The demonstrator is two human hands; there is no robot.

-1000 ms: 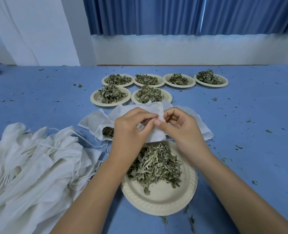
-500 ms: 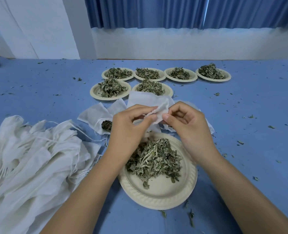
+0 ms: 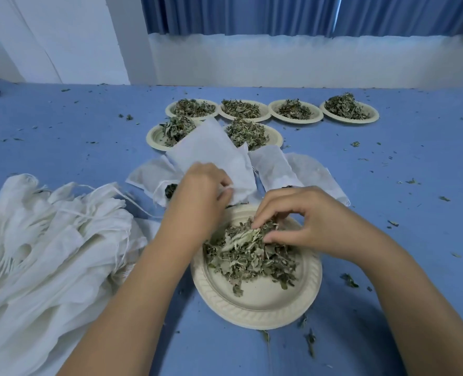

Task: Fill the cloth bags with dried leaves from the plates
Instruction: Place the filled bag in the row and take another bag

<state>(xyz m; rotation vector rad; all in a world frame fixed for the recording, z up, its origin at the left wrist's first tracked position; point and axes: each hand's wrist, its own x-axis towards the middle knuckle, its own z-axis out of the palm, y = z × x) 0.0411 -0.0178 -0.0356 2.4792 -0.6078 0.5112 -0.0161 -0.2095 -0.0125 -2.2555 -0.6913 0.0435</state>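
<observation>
The left hand (image 3: 202,192) pinches the edge of a cloth bag (image 3: 211,150), held up at 11 o'clock from the near plate (image 3: 254,313). The right hand (image 3: 310,221) curls its fingers and pinches the dried leaves (image 3: 249,259) on that plate. More bags (image 3: 48,240) lie at 9 o'clock, six full plates (image 3: 317,115) at 12.

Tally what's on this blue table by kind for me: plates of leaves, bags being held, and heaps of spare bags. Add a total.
Round cream paper plates heaped with dried leaves: 7
White cloth bag being held: 1
Heap of white cloth bags, single bags uncountable: 1
Total: 9
</observation>
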